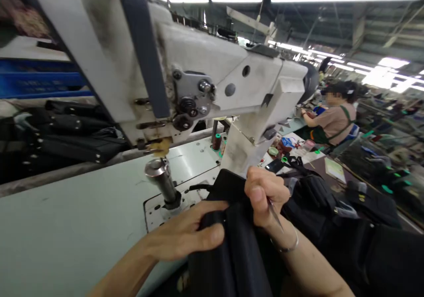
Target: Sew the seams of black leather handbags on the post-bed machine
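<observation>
A black bag [228, 253] with a flap rises from the lower middle toward the sewing machine's post. My left hand [195, 235] grips its left side, the thumb lying over the top edge and the other fingers partly hidden behind it. Beside the bag's upper right, my right hand [266, 195] is closed in a fist around a thin pointed metal tool [275, 216], whose tip points down toward my wrist. The metal post [162, 184] of the machine stands just beyond my left hand.
The large white sewing machine [212, 58] spans overhead. More black bags [314, 195] lie at right, others [76, 133] at back left by a blue crate [36, 78]. A thread spool [216, 141] stands behind the post. Another person [336, 116] sits at back right.
</observation>
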Motion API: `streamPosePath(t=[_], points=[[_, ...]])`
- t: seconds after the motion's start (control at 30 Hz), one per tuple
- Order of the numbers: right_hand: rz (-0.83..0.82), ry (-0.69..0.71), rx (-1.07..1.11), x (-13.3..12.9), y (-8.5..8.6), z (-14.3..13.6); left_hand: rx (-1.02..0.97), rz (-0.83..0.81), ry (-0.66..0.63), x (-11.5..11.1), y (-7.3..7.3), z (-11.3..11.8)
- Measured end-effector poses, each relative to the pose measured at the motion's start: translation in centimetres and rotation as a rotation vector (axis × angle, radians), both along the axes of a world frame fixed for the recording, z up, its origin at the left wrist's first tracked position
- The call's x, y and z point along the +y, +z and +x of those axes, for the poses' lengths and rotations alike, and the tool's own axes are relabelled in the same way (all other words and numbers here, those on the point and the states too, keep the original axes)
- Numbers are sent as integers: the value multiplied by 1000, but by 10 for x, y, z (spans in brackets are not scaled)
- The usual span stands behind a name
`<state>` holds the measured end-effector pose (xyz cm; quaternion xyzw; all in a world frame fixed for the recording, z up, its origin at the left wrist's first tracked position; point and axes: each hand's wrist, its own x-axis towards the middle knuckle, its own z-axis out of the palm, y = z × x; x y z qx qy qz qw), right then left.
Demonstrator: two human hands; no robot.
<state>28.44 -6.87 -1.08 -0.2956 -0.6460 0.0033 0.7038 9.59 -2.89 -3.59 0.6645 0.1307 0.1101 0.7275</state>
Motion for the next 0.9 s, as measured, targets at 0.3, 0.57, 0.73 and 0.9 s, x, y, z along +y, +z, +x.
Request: streamPosePath(t=[0.3,0.57,0.73,0.9], points=[[-154,9,-72,32,-19,-18,154,66,441,-14,16,-33],[-208,-5,-115,79,-45,-53,171,-200,955,18,29,-56],[-271,44,-183,107,-56,-60,197,-193,1118,43,25,-72],[-304,68,-163,126,-67,-65,231,-84,1217,62,6,-87]])
